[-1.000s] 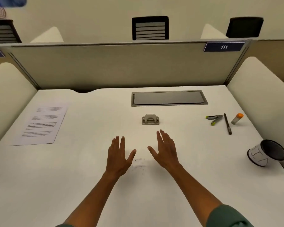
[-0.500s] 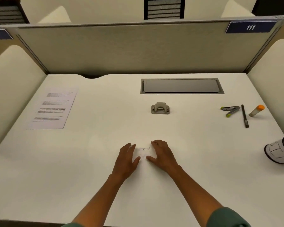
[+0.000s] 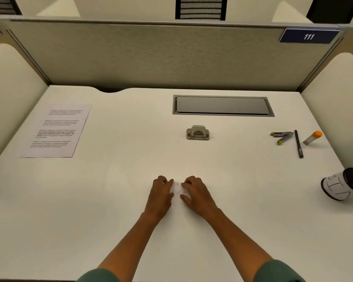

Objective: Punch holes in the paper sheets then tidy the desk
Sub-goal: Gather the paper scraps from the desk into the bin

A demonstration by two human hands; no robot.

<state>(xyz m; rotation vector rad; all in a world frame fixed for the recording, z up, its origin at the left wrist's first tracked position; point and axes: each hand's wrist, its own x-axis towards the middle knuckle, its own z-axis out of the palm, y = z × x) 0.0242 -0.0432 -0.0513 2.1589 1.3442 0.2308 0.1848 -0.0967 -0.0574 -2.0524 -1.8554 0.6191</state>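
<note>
A small pile of white paper bits (image 3: 178, 189) lies on the white desk (image 3: 118, 180) near its middle front. My left hand (image 3: 160, 196) and my right hand (image 3: 196, 195) rest on the desk on either side of the pile, fingers curled in around it, fingertips nearly meeting. A grey hole punch (image 3: 197, 132) stands further back at the centre, apart from both hands. A printed paper sheet (image 3: 55, 131) lies flat at the far left.
At the right lie a green-tipped stapler (image 3: 281, 136), a dark pen (image 3: 298, 143) and an orange-capped glue stick (image 3: 312, 137). A white cup (image 3: 336, 188) lies on its side near the right edge. A grey cable hatch (image 3: 222, 105) sits at the back; partition walls enclose three sides.
My hands came down from hovering with spread fingers, closed in toward each other and curled round the scattered paper bits, drawing them into a tighter pile.
</note>
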